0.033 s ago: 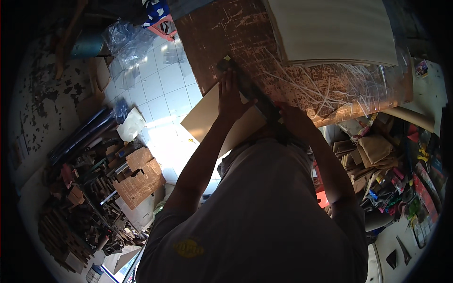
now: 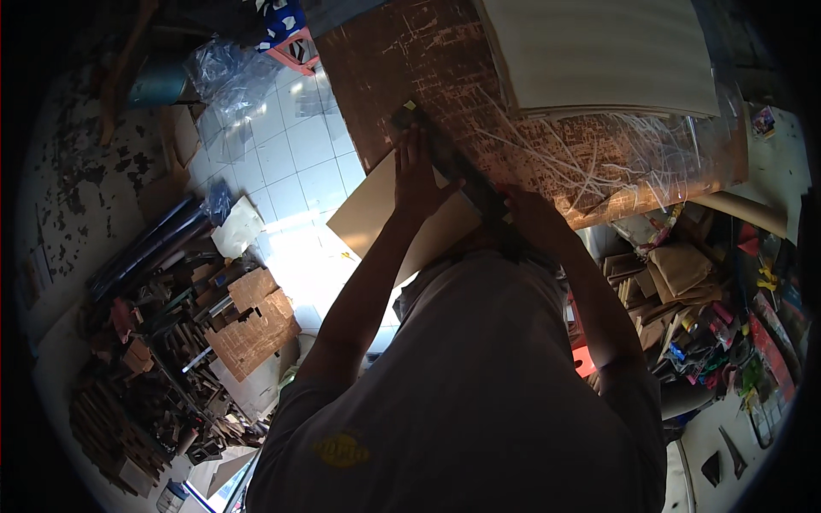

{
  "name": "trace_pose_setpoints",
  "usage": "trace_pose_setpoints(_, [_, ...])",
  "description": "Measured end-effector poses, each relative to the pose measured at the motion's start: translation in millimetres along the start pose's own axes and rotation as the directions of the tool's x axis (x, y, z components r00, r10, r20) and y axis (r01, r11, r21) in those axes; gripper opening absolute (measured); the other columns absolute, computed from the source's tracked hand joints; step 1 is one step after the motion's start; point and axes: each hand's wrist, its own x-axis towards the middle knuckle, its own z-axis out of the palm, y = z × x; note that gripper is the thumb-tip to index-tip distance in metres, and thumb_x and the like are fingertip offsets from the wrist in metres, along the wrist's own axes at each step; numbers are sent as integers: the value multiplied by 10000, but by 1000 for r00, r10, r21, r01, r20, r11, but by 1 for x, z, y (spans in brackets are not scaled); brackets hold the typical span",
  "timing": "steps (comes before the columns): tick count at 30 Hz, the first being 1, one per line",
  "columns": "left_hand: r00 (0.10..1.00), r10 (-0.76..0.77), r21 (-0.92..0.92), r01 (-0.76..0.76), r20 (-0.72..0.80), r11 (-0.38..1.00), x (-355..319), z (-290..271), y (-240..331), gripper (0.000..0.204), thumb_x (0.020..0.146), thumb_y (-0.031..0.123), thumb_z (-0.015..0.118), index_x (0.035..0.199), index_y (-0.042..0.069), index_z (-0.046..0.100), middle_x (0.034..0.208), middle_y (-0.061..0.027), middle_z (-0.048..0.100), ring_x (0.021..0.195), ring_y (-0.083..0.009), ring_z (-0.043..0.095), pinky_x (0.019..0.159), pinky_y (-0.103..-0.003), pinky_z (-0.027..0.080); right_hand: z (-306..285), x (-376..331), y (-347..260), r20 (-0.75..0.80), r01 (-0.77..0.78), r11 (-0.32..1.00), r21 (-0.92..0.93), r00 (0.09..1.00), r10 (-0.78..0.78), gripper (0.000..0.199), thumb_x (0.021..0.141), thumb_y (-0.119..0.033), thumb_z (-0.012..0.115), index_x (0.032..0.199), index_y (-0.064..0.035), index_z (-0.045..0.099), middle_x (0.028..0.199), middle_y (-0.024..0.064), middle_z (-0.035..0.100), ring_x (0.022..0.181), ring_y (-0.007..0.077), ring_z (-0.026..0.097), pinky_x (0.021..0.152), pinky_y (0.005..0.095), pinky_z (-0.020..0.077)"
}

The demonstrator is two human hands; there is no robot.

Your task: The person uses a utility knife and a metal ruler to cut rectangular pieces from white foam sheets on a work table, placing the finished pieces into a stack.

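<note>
Hardly anything has moved since the earlier frame; on my feed the view has slipped only a touch. For markings, I find a yellow emblem (image 2: 340,450) on the grey shirt (image 2: 496,368), its lettering too blurred for me to read, and a small yellow patch (image 2: 410,105) at the far end of a dark straight bar (image 2: 446,154). That bar lies diagonally over the scratched brown tabletop (image 2: 385,60), along a pale sheet (image 2: 363,214) that overhangs the table's edge. I see the left hand (image 2: 416,184) pressed flat on the sheet, fingers extended, thumb splayed out to the bar. The right hand (image 2: 532,221) is at the bar's near end, fingers curled; I cannot tell what they grip.
</note>
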Motion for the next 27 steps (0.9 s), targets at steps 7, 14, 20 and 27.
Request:
trace_pose_setpoints(7, [1000, 26, 30, -26, -5, 999, -2, 0, -1, 1242, 777, 615, 832, 1619, -60, 217, 1696, -272, 177, 1598, -417, 159, 1294, -563, 192, -16, -23, 4, 81, -41, 997, -67, 996, 47, 373, 1070, -183, 499, 1422, -101, 591, 1129, 223, 730, 1071, 419, 703, 891, 522, 559])
trace_pose_setpoints(14, [1000, 7, 159, -9, 8, 987, -4, -3, 17, 1215, 784, 598, 836, 1615, -51, 232, 1669, -297, 221, 1575, -457, 198, 1267, -591, 228, -11, 22, -21, -187, 30, 998, 57, 982, -19, 305, 1062, -215, 506, 1306, -52, 592, 1083, 252, 716, 1028, 441, 699, 884, 556, 560])
trace_pose_setpoints(20, [1000, 18, 140, -21, 23, 990, -4, -4, 24, 1220, 731, 528, 889, 1594, -62, 261, 1597, -300, 299, 1506, -471, 299, 1212, -567, 318, 15, 69, -32, -239, 102, 995, 19, 966, -95, 317, 1075, -217, 485, 1329, -52, 580, 1154, 257, 697, 1058, 450, 683, 904, 566, 550])
trace_pose_setpoints(27, [1000, 17, 81, -19, 21, 997, -6, -4, 25, 1267, 679, 523, 923, 1585, -74, 269, 1619, -304, 274, 1523, -488, 267, 1216, -573, 319, 20, 79, -32, -226, 146, 989, 24, 965, -137, 383, 1074, -215, 480, 1420, -68, 557, 1233, 232, 686, 1095, 426, 680, 941, 547, 548])
